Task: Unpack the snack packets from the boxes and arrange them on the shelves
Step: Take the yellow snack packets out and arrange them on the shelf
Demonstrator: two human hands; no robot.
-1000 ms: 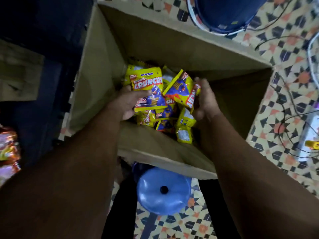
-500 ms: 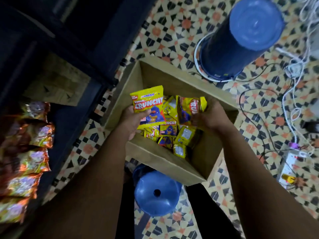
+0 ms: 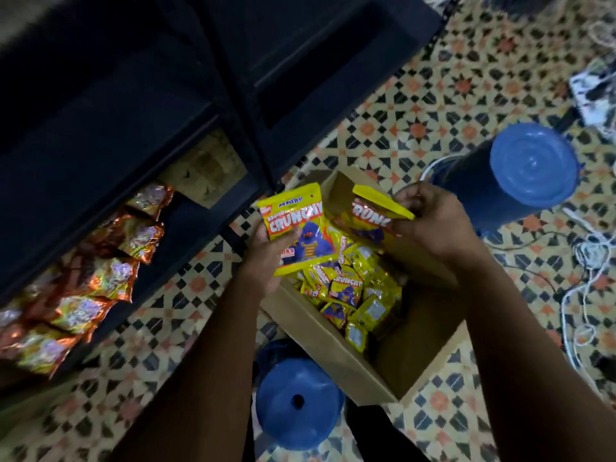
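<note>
Packets: yellow "Crunchy" packets (image 3: 346, 288) lie heaped in the open box (image 3: 336, 348), against its far and left walls.
Box: brown cardboard, on the patterned floor (image 3: 400, 121), just right of the dark shelf (image 3: 110, 135).
Left hand: the left hand (image 3: 266, 258) grips 1 packet (image 3: 293, 228) from below, upright over the box's left wall, thumb across its front.
Right hand: the right hand (image 3: 430, 221) pinches a 2nd packet (image 3: 376, 211) at its top edge, tilted over the box's far wall.
Shelf: orange packets (image 3: 100, 278) sit in a row along its lower left edge.
Stools: 1 blue stool (image 3: 300, 401) touches the box's near wall; another (image 3: 530, 168) stands near its far right corner.
Cables: white cords (image 3: 586, 295) trail at the floor's right edge.
</note>
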